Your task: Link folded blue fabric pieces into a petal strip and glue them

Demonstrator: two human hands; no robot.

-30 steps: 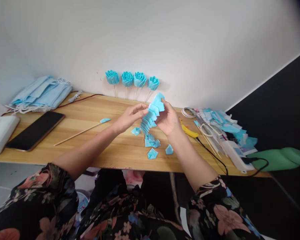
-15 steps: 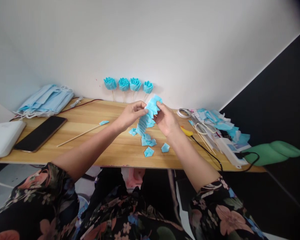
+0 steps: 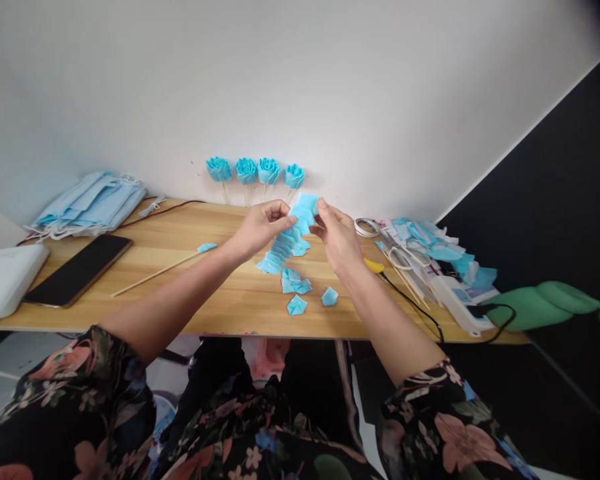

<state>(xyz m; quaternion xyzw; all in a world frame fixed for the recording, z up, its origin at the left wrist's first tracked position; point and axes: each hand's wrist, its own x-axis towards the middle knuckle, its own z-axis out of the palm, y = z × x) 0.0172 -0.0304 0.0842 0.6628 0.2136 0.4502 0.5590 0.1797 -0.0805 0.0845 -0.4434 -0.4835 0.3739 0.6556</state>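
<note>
Above the middle of the table hangs a strip of overlapping blue folded petals (image 3: pixel 283 246), its lower end slanting down to the left. My left hand (image 3: pixel 261 228) pinches the strip near its upper part between thumb and fingers. At the top end, my right hand (image 3: pixel 339 239) is closed on the strip's edge, thumb uppermost. Below lie a small pile of blue folded pieces (image 3: pixel 295 282) and two loose blue pieces, one (image 3: pixel 297 305) near the table's front edge and another (image 3: pixel 329 296) to its right. To the left rests a wooden stick (image 3: pixel 155 274) with a blue tip.
Several blue flowers on sticks (image 3: pixel 246 171) lean against the wall. Face masks (image 3: pixel 90 205), a black phone (image 3: pixel 81 270) and a white power bank (image 3: pixel 11 280) lie left. Right are tape (image 3: pixel 367 227), scissors (image 3: pixel 409 258), blue scraps (image 3: pixel 433 241), a power strip (image 3: pixel 463 305) and a green pouch (image 3: pixel 547 307).
The strip's lower end has swung to the left, and its top end now lies flatter. My right hand has turned slightly at the strip's edge. My left hand has hardly moved.
</note>
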